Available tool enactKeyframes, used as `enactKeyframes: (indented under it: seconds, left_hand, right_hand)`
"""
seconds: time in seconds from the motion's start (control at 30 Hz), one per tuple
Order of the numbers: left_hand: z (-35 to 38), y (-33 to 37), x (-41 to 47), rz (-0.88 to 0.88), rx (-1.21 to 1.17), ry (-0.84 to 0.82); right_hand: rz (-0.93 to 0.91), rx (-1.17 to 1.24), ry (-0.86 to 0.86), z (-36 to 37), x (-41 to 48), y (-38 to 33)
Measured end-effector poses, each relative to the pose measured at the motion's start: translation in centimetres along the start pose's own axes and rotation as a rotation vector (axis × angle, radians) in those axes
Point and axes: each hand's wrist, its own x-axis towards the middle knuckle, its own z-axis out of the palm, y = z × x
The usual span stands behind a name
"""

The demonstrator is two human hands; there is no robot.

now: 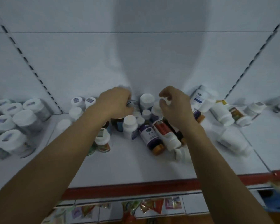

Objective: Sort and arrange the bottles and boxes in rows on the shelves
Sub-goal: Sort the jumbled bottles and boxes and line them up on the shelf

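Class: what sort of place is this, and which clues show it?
Probably a pharmacy or shop: metal shelving with slotted uprights, many white-capped pill bottles, and a red-edged shelf with packets hanging below.

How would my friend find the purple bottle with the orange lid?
Look at the white shelf with the red front edge, at the bottle jumble in its middle. Below the right hand, the purple bottle lies on its side. Its lid is orange; the upright bottle and red-labelled bottle beside it have white lids.
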Motion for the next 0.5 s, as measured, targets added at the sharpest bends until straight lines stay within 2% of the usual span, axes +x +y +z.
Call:
enactKeyframes:
  seconds: [0.13, 0.23, 0.3, 0.5]
  left_hand:
    - [0.8, 1.8, 3.2, -0.030, 0.210, -0.020]
    - [0.7, 2.1, 3.9, -0.011, 0.288, -0.099]
    - [0.8, 2.0, 4.2, 0.024, 0.309, -0.139]
    - [-0.1, 1.0, 4.9, 0.196, 0.224, -0.161]
  right_hand:
    - [-0.028, -0.078, -0.154, 3.1, 3.0, -0.1]
    - [0.012, -0.067, -0.217, 4.3, 3.4, 0.4]
    - [0.023, -0.032, -0.174, 4.2, 3.5, 1.1]
    - [0.018, 0.208, 0.121, 2.0, 2.9, 2.6]
